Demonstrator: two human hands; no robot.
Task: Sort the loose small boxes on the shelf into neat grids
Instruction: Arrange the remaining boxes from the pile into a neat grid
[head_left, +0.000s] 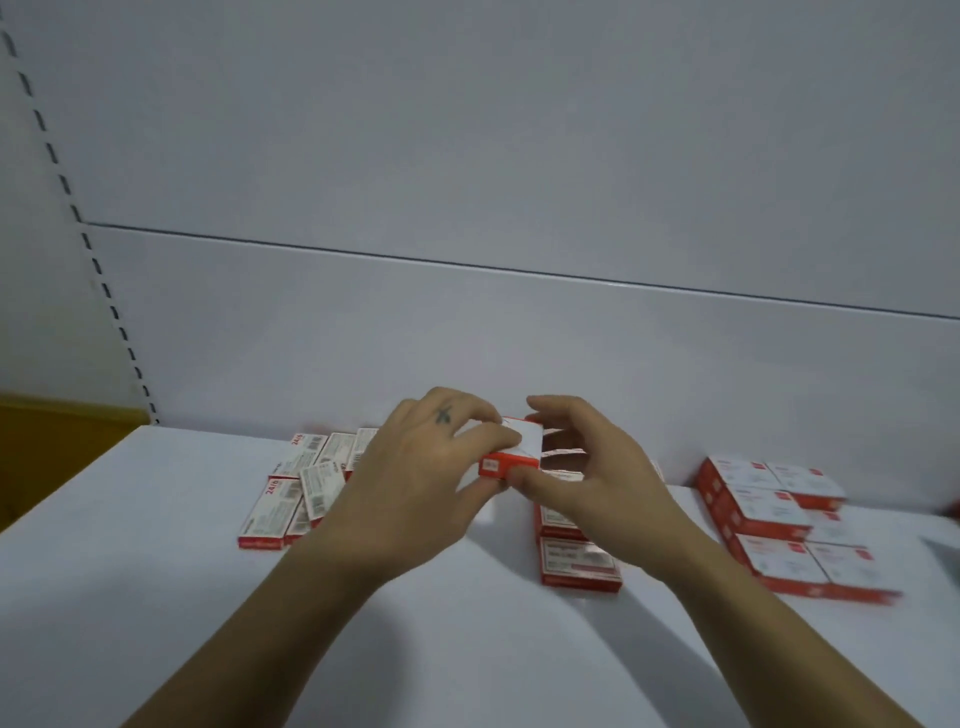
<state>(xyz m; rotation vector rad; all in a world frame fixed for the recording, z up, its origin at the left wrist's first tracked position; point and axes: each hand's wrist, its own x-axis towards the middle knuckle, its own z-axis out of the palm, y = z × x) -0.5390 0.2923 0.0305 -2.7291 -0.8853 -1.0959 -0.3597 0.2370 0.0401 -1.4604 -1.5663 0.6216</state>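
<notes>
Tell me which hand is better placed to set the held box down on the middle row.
Right, likely: the right hand pinches the held box directly above the middle row; the left hand sits beside the loose boxes.

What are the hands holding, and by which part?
One small box: left hand grips its left side, right hand pinches its near and far ends.

Dim, bluish light; motion blur smears everything; wide-angle bending at edges.
</notes>
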